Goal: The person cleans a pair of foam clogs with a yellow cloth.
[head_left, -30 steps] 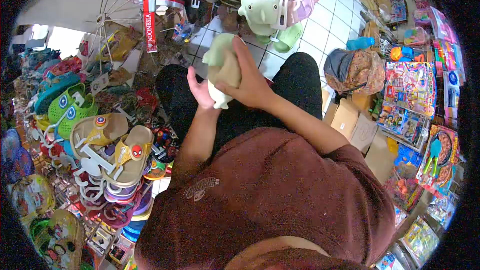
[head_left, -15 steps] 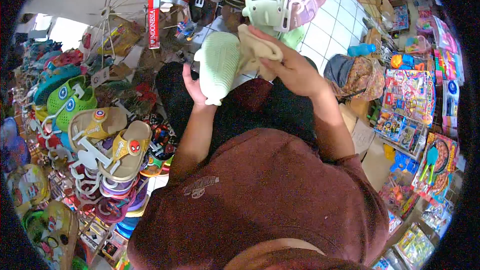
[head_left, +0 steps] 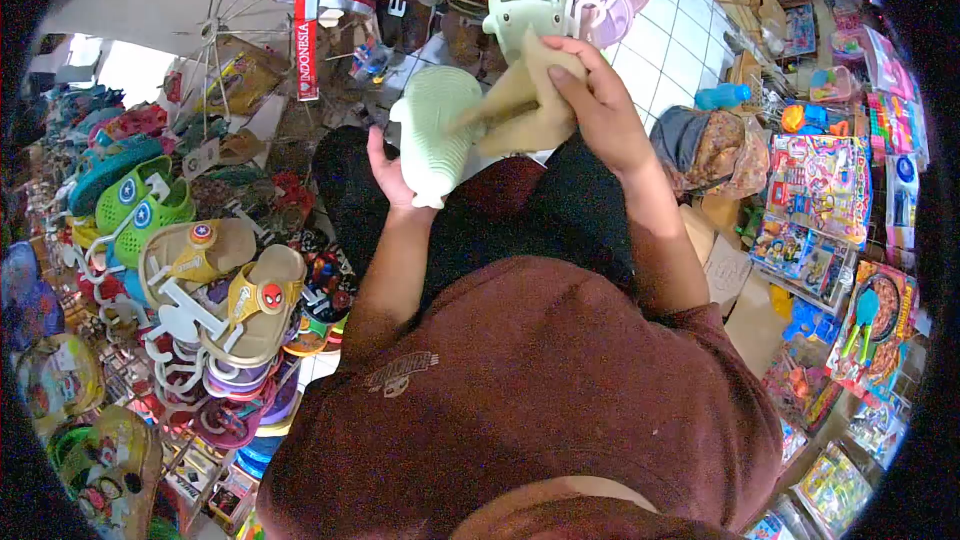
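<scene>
A pale green slide sandal (head_left: 438,130) rests in my left hand (head_left: 393,178), its ribbed sole turned up toward me. My left thumb sticks out beside it, while the other fingers are hidden behind the sandal. Pinched in my right hand (head_left: 612,120) is a beige cloth (head_left: 535,105), whose loose end hangs against or just in front of the sole. Beyond the cloth, another pale green sandal (head_left: 530,12) with an eyed animal face hangs on a white hanger, with lilac sandals (head_left: 617,0) beside it.
On the left are green clogs (head_left: 150,205), tan sandals (head_left: 262,300) on a white hanger and more stacked footwear. A red Indonesia strap (head_left: 306,45) hangs at upper left. To the right sit a patterned bag (head_left: 715,150), a blue bottle (head_left: 722,97) and packaged toys (head_left: 815,190).
My right hand has moved slightly right, away from the sandal, and the bunched cloth has opened out and hangs loosely. The sandal in my left hand has hardly moved.
</scene>
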A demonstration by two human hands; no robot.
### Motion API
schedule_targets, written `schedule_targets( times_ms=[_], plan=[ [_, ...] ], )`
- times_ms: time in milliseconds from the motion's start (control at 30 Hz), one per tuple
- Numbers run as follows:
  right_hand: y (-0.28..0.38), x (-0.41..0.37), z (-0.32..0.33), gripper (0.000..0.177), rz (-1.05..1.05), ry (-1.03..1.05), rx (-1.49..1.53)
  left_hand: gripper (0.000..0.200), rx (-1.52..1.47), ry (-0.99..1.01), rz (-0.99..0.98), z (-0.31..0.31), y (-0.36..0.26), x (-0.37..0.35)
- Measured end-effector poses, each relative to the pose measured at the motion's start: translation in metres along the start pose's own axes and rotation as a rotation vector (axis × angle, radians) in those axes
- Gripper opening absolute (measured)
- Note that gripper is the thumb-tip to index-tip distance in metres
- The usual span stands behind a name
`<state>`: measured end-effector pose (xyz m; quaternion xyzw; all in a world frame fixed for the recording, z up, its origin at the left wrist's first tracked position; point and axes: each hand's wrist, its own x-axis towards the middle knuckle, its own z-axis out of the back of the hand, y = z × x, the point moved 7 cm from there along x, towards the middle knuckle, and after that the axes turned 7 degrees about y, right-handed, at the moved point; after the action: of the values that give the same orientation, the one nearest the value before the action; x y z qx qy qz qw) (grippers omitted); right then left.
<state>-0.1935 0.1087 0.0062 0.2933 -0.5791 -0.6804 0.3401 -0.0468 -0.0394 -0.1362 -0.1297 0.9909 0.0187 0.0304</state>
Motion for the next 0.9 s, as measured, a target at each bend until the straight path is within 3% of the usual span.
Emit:
schedule_targets(
  times_ms=[67, 167, 267, 367, 467, 567, 700, 733, 800, 833, 867, 900],
  plan=[
    [0.016, -0.003, 0.003, 0.037, 0.103, -0.111, -0.251, 0.085, -0.043, -0.047, 0.001, 0.006, -0.002, -0.001],
    [0.051, -0.015, 0.000, 0.039, 0.407, -0.269, -0.750, 0.084, -0.020, -0.089, -0.001, 0.009, -0.002, -0.001],
    [0.050, -0.015, 0.006, 0.042, 0.212, -0.262, -0.779, 0.085, -0.005, -0.091, -0.006, 0.008, 0.000, 0.000],
    [0.042, -0.013, 0.012, 0.042, 0.105, -0.096, -0.911, 0.086, 0.063, -0.081, 0.005, 0.001, 0.002, 0.000],
    [0.046, -0.013, 0.012, 0.041, -0.347, 0.066, -0.861, 0.086, 0.084, -0.074, -0.001, -0.005, 0.001, 0.001],
    [0.035, -0.004, 0.019, 0.041, 0.094, -0.054, -0.545, 0.086, 0.113, -0.079, 0.001, -0.003, 0.003, 0.002],
    [0.033, 0.003, 0.006, 0.048, -0.011, -0.028, 0.457, 0.085, 0.137, -0.115, 0.013, 0.002, 0.002, 0.001],
    [0.038, 0.002, -0.001, 0.052, -0.037, 0.062, 0.670, 0.085, 0.142, -0.128, 0.021, 0.001, 0.002, 0.001],
    [0.061, -0.001, -0.005, 0.052, 0.116, 0.084, 0.964, 0.084, 0.151, -0.157, 0.038, 0.000, 0.007, 0.000],
    [0.074, -0.004, -0.008, 0.052, 0.195, 0.095, 1.110, 0.083, -0.220, 0.186, 0.046, -0.020, 0.015, 0.003],
    [0.095, -0.008, -0.013, 0.053, 0.320, 0.213, 1.371, 0.083, -0.263, 0.234, 0.055, -0.020, 0.016, 0.003],
    [0.109, -0.013, -0.007, 0.047, 0.572, 0.328, 1.301, 0.083, -0.223, 0.195, 0.045, -0.017, 0.016, 0.004]
  ],
)
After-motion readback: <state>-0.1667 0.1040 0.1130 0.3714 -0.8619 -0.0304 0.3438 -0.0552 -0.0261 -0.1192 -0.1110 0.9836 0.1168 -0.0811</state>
